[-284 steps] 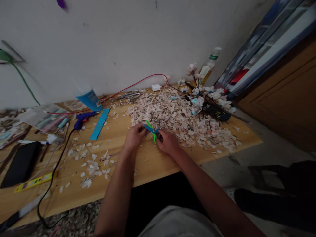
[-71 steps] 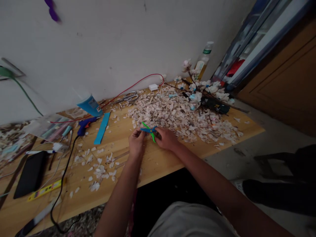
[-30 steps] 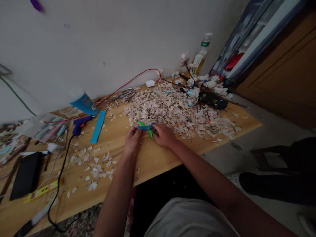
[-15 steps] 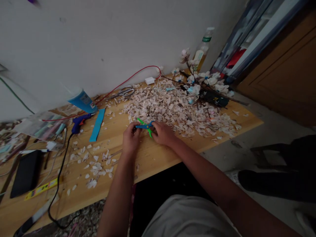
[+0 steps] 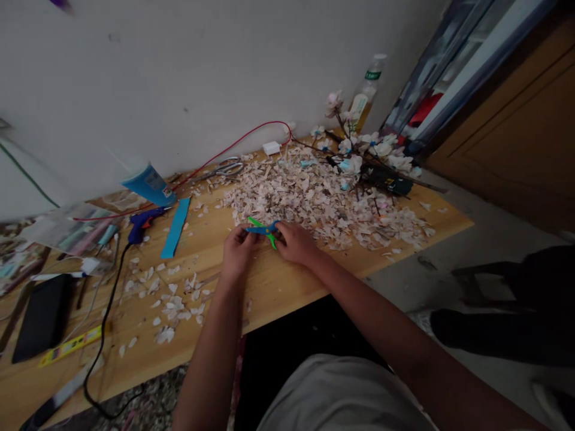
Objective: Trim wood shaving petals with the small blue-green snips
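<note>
My right hand grips small green and blue scissors over the wooden table. The scissor blades point left toward my left hand, whose fingers pinch something small at the blades; the piece itself is too small to make out. Both hands work at the near edge of a big heap of pale paper petal scraps. A looser scatter of cut petals lies to the left of my left hand.
A branch of white paper flowers and a bottle stand at the back right. A blue glue gun, a blue paper strip, metal scissors, a red wire and a black phone lie to the left.
The hands stay together on the scissors and the small piece. The blades have closed and opened slightly, and my view has shifted a little.
</note>
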A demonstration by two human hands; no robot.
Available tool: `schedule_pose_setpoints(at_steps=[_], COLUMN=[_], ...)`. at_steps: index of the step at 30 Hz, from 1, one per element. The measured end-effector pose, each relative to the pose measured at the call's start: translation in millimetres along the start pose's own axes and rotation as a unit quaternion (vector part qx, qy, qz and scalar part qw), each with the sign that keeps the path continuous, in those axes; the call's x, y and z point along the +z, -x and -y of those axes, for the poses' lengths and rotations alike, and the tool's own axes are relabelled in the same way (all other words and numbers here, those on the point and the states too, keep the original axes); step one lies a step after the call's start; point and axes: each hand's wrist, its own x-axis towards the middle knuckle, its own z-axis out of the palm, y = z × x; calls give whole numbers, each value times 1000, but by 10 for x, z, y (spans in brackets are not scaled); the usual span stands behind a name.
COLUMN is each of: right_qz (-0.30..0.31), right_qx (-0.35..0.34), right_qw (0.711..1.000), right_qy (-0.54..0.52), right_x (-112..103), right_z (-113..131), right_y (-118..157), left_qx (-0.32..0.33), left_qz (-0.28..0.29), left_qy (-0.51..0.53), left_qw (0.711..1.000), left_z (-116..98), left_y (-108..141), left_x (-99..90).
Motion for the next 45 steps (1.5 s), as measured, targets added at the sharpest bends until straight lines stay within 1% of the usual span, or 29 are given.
schedule_pose_setpoints(at_steps=[3, 6, 14, 21, 23, 27, 29, 31, 33, 36, 39, 40, 42, 44, 45], right_qz=[1, 5, 4, 5, 6, 0, -1, -1, 2, 6, 3, 3, 5, 5, 4], right_qx=[-4, -1, 2, -7, -3, -4, -3, -4, -6, -4, -5, -5, -3, -3, -3], right_qw=[1000, 1000, 1000, 1000, 1000, 1000, 1000, 1000, 1000, 1000, 1000, 1000, 1000, 1000, 1000], right_qy=[-2, -2, 0, 5, 5, 1, -2, -3, -5, -6, -10, -11, -10, -5, -2], right_x=[12, 22, 16, -3, 3, 17, 17, 10, 0, -10, 1, 8, 22, 31, 33], right_z=[-6, -5, 7, 5, 1, -6, -5, -1, 3, 5, -4, -9, -20, -27, -29], right_y=[2, 3, 2, 3, 2, 2, 5, 7, 8, 7, 5, 4, 2, 0, -1], left_qx=[-44, -48, 6, 28, 14, -30, -40, -31, 0, 48, 65, 60, 24, -38, -70], left_qz=[-16, -38, -32, -33, -29, -26, -29, -35, -46, -62, -60, -54, -40, -22, -15], left_qy=[68, 87, 4, -57, -33, 92, 115, 81, 11, -78, -109, -99, -38, 61, 110], left_qw=[997, 994, 999, 997, 999, 995, 992, 996, 999, 994, 990, 992, 998, 997, 991], left_z=[25, 31, -35, -83, -47, 82, 114, 99, 51, -18, -20, -6, 29, 54, 58], left_y=[6, 21, 5, 14, 7, -6, -1, 11, 22, 27, 17, 14, 17, 29, 37], left_x=[27, 34, 20, 1, 0, 32, 50, 57, 48, 17, -4, -2, 17, 48, 64])
